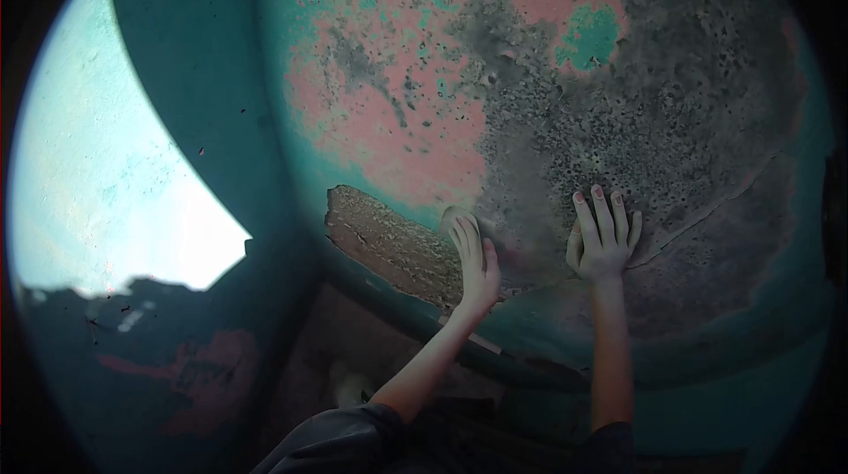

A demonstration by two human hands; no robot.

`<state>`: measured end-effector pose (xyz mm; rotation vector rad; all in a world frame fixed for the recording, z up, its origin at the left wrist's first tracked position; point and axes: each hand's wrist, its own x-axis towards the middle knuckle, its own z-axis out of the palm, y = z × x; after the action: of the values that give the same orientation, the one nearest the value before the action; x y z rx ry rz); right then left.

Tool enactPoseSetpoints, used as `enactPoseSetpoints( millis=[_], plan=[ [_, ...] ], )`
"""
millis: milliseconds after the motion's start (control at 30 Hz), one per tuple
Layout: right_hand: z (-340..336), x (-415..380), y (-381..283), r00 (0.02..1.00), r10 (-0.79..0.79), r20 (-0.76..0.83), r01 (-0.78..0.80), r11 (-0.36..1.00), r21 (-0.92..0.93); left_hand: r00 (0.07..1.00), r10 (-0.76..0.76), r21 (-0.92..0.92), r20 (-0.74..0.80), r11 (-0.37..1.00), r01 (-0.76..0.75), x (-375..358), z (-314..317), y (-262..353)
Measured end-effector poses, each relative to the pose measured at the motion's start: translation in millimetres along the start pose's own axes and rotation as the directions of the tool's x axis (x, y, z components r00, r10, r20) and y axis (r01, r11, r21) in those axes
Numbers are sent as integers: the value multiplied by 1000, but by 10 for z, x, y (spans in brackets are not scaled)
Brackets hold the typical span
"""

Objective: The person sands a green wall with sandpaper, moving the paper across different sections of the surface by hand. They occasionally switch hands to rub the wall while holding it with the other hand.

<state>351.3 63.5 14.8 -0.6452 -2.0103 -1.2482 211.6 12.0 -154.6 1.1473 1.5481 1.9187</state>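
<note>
A large curved surface [548,138] with worn teal, pink and grey patches fills the middle and right. My left hand [475,257] is at its lower part, over a small pale roundish thing [452,216], with the fingers close together; whether it grips this is unclear. Left of it lies a rough brown patch [389,240] with a broken edge. My right hand [605,235] rests flat on the grey area, fingers spread, with nothing in it, beside a long diagonal crack [707,213].
A teal wall [194,59] stands at the left, with a bright sunlit area [115,182] on it. Below the curved surface is a dark recess [327,341] with a pale object [351,386] that I cannot make out.
</note>
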Motion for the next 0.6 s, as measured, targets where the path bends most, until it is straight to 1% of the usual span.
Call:
enactPoseSetpoints(
  millis=[67, 167, 200, 267, 300, 367, 400, 467, 533, 567, 600],
  plan=[
    [11, 1, -9, 1000, 4, -3, -4, 1000, -1, 988, -75, -60, -135, 996, 67, 433, -307, 105],
    [30, 13, -10, 999, 5, -33, -6, 1000, -9, 988, -70, -64, -140, 996, 62, 433, -200, 113],
    [28, 7, -14, 1000, 7, -29, -7, 1000, -10, 995, -26, -17, -94, 1000, 25, 217, -36, 102],
    [37, 26, -8, 1000, 8, -28, -8, 1000, -15, 999, 11, 0, 46, 1000, -11, -299, 354, 112],
    [21, 23, -8, 1000, 5, -22, -5, 1000, -15, 999, 10, 0, 48, 1000, -10, -444, 411, 104],
    [9, 16, -2, 1000, 0, -13, 0, 1000, -20, 985, 80, -14, 152, 997, -78, -608, 488, 102],
    [3, 13, -2, 1000, -2, -12, 2, 1000, -20, 990, 101, -28, 96, 995, -99, -513, 450, 62],
    [12, 15, 0, 1000, -7, -13, 7, 1000, -21, 1000, -19, -16, -3, 1000, 19, -112, 138, 74],
    [42, 5, -8, 999, 2, -47, -3, 1000, -9, 987, -101, -121, -127, 989, 85, 372, -233, 31],
    [37, -2, -10, 999, 4, -44, -4, 1000, -7, 987, -103, -118, -126, 989, 88, 425, -231, 37],
    [29, -6, -15, 999, 7, -42, -8, 1000, -10, 983, -100, -68, -154, 994, 90, 453, -227, 18]
  ],
)
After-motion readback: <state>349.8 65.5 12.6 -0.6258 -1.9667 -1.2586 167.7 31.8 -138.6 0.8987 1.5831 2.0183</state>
